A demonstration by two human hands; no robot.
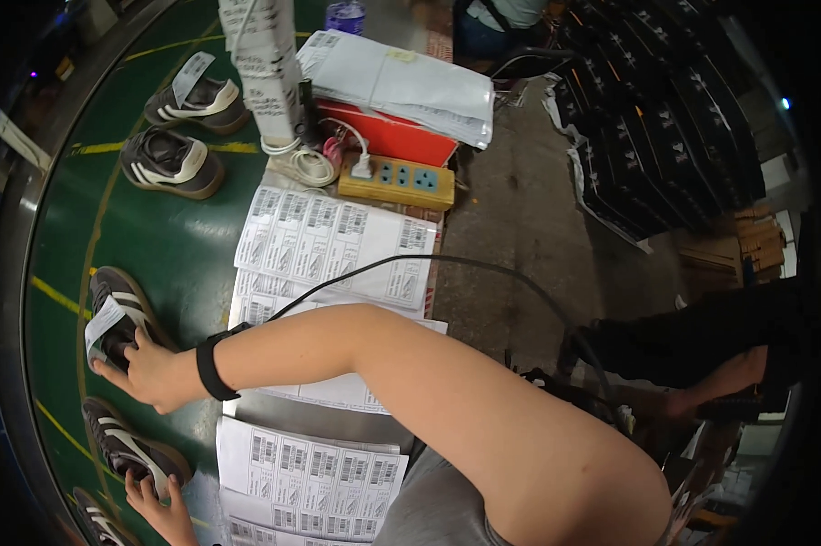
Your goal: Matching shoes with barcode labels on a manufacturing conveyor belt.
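Note:
Dark sneakers with white side stripes stand along a green belt on the left. My right hand (pixel 160 369), with a black band at its wrist, reaches to one sneaker (pixel 142 309); its fingers are spread at the shoe's opening. A white paper label (pixel 106 323) sticks out of that shoe, close to my fingertips. Nearer to me, my left hand (pixel 163 511) has its fingertips on the side and collar of a second sneaker (pixel 124 437), gripping it. Part of a third sneaker (pixel 101 519) shows at the lower left. Beyond my hands stand a sneaker with a label (pixel 192 77) and another sneaker (pixel 169 164).
Printed label sheets (pixel 338 241) lie on the ledge beside the green belt (pixel 187 255). Further back are a yellow power strip (pixel 397 185), a red box (pixel 383 136) under papers, and a paper-wrapped post (pixel 260 73). A black cable crosses above my right arm. Dark boxes (pixel 656 136) are stacked at right.

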